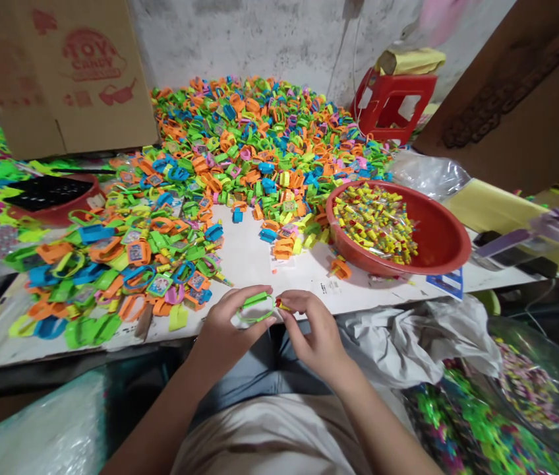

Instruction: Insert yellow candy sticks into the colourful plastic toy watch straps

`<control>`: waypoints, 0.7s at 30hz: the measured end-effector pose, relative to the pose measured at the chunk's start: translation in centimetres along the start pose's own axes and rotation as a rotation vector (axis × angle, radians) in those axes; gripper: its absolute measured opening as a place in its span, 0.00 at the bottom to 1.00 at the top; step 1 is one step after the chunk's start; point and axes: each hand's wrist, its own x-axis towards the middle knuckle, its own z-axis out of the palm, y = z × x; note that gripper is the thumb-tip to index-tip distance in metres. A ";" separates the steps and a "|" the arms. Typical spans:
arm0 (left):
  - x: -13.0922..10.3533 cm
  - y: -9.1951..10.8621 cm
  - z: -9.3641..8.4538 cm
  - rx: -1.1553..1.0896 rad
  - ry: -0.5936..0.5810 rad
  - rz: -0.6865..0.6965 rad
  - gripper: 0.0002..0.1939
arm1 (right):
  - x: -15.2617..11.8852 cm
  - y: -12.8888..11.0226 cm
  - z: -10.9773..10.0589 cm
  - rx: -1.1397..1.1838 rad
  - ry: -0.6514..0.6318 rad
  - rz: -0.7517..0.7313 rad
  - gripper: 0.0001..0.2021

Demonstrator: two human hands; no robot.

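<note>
Clock directions are taken from the hands, 12 pointing to the far wall. We record the left hand (227,320) curved into a C, its thumb and fingers pinching a bright green band (256,299), a looped strip with a gap in its middle. The right hand (316,326) is nearly closed at the tips: thumb and forefinger grip a small red-and-yellow piece (282,305) right beside the band's right end; we cannot tell whether the two touch. Both items are at the near table edge, in front of the lap.

Room: a strip of smooth white tabletop (240,254) runs from the hands toward 11 o'clock, bounded by a near heap of toy watches (136,257) at 9 to 10 and a larger mound (269,145) at 12. At 2 we note a red bowl (442,241), oval in view with a rounded rim, part-filled with yellow pieces in shiny wrapping (376,224). A single orange watch (340,269) lies just before it. At 3 to 4, a crumpled whitish sheet (408,340) hangs by the edge.
</note>
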 end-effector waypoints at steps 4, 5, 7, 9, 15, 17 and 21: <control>-0.1 -0.1 0.0 0.013 -0.012 0.023 0.18 | -0.1 0.1 0.1 -0.008 -0.009 -0.029 0.09; -0.1 -0.1 -0.1 0.013 -0.015 0.022 0.18 | -0.2 0.1 0.1 -0.021 -0.016 -0.043 0.09; -0.2 -0.1 -0.1 0.001 -0.023 -0.009 0.19 | -0.2 0.3 0.0 -0.065 -0.053 -0.084 0.10; -0.2 -0.1 -0.1 -0.022 -0.042 -0.073 0.20 | -0.3 0.3 -0.1 -0.124 -0.108 -0.131 0.09; -0.2 -0.3 -0.3 -0.057 -0.157 -0.232 0.24 | 0.0 0.2 -0.7 -0.304 -0.272 -0.163 0.02; -0.2 -0.5 -0.3 -0.072 -0.222 -0.266 0.24 | -0.1 0.3 -0.7 -0.363 -0.332 -0.180 0.06; 0.1 -0.6 -0.8 -0.078 -0.328 -0.297 0.21 | -0.4 0.6 -0.2 -0.391 -0.384 -0.199 0.09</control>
